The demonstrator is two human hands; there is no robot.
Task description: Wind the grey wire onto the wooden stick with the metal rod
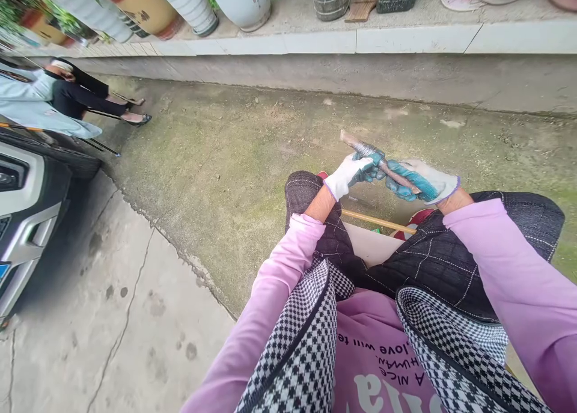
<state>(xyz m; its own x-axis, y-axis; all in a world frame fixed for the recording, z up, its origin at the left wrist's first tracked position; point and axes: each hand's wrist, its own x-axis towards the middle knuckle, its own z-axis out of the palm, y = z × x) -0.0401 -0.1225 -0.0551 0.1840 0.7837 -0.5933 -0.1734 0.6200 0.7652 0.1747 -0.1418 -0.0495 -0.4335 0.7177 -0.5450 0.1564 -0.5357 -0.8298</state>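
A brown rod-like piece (399, 177) slants across in front of my knees, its far end pointing up and left. Near that end a grey, ridged section looks like wound wire, though its exact kind is unclear. My left hand (356, 171), in a white and teal work glove, is closed around its middle. My right hand (417, 180), gloved the same way, has its fingers curled around the nearer end. Below both hands, a thin yellowish stick (378, 220) lies between my legs above a pale surface (367, 244).
A concrete ledge (315, 43) with potted plants (238, 1) runs along the far side. At left, a person (67, 94) sits beside a parked car (27, 208). Mossy ground (216, 160) meets cracked concrete (148, 317) at a rough edge.
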